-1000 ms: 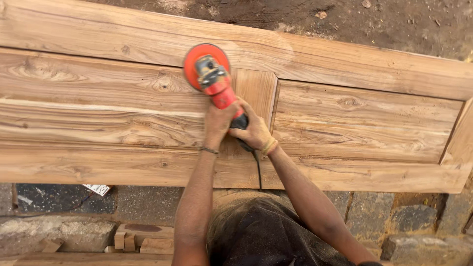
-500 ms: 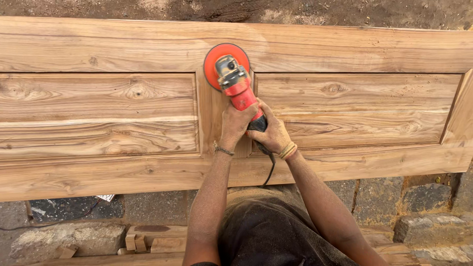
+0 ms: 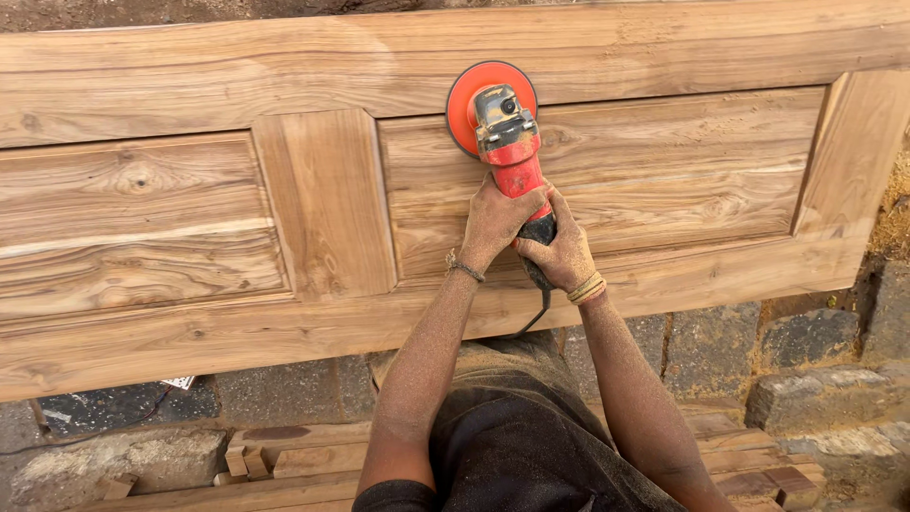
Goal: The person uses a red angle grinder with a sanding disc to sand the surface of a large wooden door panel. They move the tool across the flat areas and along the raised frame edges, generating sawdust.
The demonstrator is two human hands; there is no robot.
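A red angle grinder with an orange sanding disc rests on a large panelled wooden door lying flat. My left hand grips the red body of the grinder from the left. My right hand holds its black rear handle, where the black cord comes out. The disc sits at the upper edge of the right-hand panel, against the top rail. Both forearms are dusted with sawdust.
Grey stone blocks lie under the door's near edge on the right. Short wood offcuts and planks lie by my legs at the bottom. Sawdust is piled at the far right edge. A small white object lies under the door at left.
The grinder and both hands have moved rightward along the door, from the left panel across the centre upright onto the right panel. The view has shifted with them.
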